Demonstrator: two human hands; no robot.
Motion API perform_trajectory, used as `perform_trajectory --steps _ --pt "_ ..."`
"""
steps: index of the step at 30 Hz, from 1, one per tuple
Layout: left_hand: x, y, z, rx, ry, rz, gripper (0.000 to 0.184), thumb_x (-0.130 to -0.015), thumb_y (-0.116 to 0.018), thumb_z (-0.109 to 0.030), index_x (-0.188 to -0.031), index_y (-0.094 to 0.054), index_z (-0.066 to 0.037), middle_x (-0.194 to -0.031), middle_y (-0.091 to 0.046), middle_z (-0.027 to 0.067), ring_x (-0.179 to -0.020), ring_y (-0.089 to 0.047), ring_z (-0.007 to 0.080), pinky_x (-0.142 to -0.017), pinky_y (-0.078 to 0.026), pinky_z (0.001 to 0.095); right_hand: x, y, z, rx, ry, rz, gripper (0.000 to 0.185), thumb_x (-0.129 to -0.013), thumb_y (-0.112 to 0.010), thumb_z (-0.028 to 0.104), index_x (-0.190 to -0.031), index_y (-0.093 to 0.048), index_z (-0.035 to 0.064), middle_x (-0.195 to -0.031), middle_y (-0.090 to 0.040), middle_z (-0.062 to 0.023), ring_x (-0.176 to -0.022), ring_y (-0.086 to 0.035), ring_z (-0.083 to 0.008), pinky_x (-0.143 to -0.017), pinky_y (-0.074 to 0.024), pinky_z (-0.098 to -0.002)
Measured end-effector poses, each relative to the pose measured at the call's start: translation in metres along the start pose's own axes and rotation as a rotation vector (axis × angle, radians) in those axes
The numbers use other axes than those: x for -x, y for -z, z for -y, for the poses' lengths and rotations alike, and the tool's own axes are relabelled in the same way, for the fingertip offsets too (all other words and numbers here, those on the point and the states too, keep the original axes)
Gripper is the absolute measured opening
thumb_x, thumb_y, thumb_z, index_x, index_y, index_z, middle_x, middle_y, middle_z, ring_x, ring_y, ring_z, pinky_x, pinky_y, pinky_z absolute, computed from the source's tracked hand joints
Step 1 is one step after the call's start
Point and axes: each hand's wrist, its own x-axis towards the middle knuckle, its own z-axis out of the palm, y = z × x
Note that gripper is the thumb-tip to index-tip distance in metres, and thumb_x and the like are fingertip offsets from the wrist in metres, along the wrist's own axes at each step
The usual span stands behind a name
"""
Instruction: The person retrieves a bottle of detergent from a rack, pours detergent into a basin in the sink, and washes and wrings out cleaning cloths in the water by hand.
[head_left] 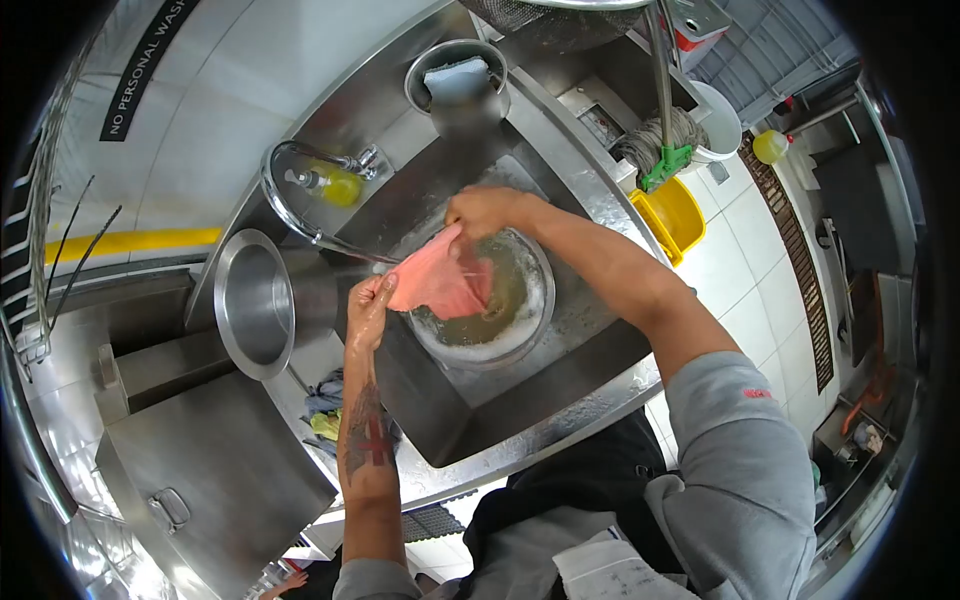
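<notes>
A wet pink cloth is stretched between my two hands, its lower part hanging at the water. My left hand pinches one corner at the left, thumb on top. At the upper edge my right hand has its fingers closed on another corner. Below the cloth, a round metal pot of murky, foamy water stands in the steel sink. The curved faucet reaches over the sink from the left, its spout end close to the cloth.
A large steel bowl leans left of the sink. Behind the faucet stands a bottle of yellow liquid. A metal pot with a folded cloth sits at the back. On the right are a mop and a yellow bucket. Rags lie near my left forearm.
</notes>
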Motion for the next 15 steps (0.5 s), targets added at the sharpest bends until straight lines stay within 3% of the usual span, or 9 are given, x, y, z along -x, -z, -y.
perform_trajectory --steps 2,3,5,7,10,14,15 --pt "0.008 -0.015 -0.006 0.442 -0.004 -0.13 0.023 -0.099 -0.066 -0.023 -0.087 -0.068 -0.003 -0.082 -0.063 -0.0042 -0.075 -0.057 0.0071 -0.074 -0.047 0.0256 0.006 0.007 -0.016 0.077 -0.201 -0.021 0.042 -0.075 -0.082 0.039 -0.096 -0.073 0.0038 -0.091 -0.073 -0.0158 -0.085 -0.071 -0.0276 -0.077 -0.0543 -0.0399" --pt "0.01 -0.033 -0.02 0.439 -0.006 -0.128 0.023 -0.099 -0.066 -0.023 -0.087 -0.068 -0.003 -0.082 -0.063 -0.0042 -0.075 -0.057 0.0071 -0.074 -0.047 0.0256 0.008 0.002 -0.023 0.076 -0.201 -0.024 0.042 -0.075 -0.082 0.039 -0.096 -0.073 0.0038 -0.091 -0.073 -0.0158 -0.085 -0.071 -0.0276 -0.077 -0.0543 -0.0399" --pt "0.013 -0.072 -0.049 1.111 0.081 -0.333 0.031 -0.097 -0.067 -0.031 -0.1 -0.067 0.0 -0.097 -0.069 0.0066 -0.091 -0.066 0.0199 -0.088 -0.052 0.0353 0.002 -0.023 -0.039 -1.076 0.078 -0.431 0.043 -0.076 -0.083 0.034 -0.102 -0.073 0.001 -0.098 -0.074 -0.0105 -0.09 -0.07 -0.0198 -0.082 -0.0551 -0.0355" --pt "-0.017 -0.079 0.001 1.247 0.159 -0.281 0.061 -0.097 -0.06 -0.047 -0.124 -0.057 0.008 -0.129 -0.063 0.0195 -0.117 -0.061 0.033 -0.105 -0.047 0.0484 -0.016 -0.077 0.006 -1.034 0.133 -0.495 0.035 -0.075 -0.081 0.03 -0.095 -0.073 0.0026 -0.093 -0.074 -0.0111 -0.086 -0.07 -0.0204 -0.083 -0.0543 -0.035" --pt "-0.036 -0.093 0.02 1.311 0.286 -0.081 0.058 -0.098 -0.059 -0.045 -0.125 -0.057 0.005 -0.127 -0.063 0.0172 -0.117 -0.061 0.0316 -0.105 -0.047 0.0466 -0.046 -0.118 0.065 -0.943 0.239 -0.631 0.019 -0.074 -0.077 0.023 -0.082 -0.072 0.0059 -0.085 -0.073 -0.0122 -0.079 -0.069 -0.0217 -0.083 -0.0525 -0.0341" --pt "-0.027 -0.093 0.001 1.316 0.381 0.067 0.053 -0.099 -0.058 -0.043 -0.127 -0.056 0.002 -0.125 -0.063 0.0142 -0.118 -0.061 0.0296 -0.104 -0.049 0.0441 -0.07 -0.094 0.076 -0.224 -0.05 -0.585 0.032 -0.079 -0.065 0.035 -0.069 -0.07 0.0054 -0.07 -0.066 -0.0183 -0.064 -0.063 -0.043 -0.081 -0.0539 -0.048" --pt "-0.02 -0.09 -0.004 1.274 0.395 0.071 0.052 -0.099 -0.058 -0.043 -0.127 -0.056 0.001 -0.125 -0.063 0.0134 -0.118 -0.061 0.0292 -0.104 -0.049 0.0435 -0.082 -0.082 0.074 -0.075 -0.095 -0.353 0.031 -0.086 -0.06 0.036 -0.083 -0.075 0.0082 -0.082 -0.07 -0.0183 -0.08 -0.067 -0.0385 -0.08 -0.0535 -0.053"
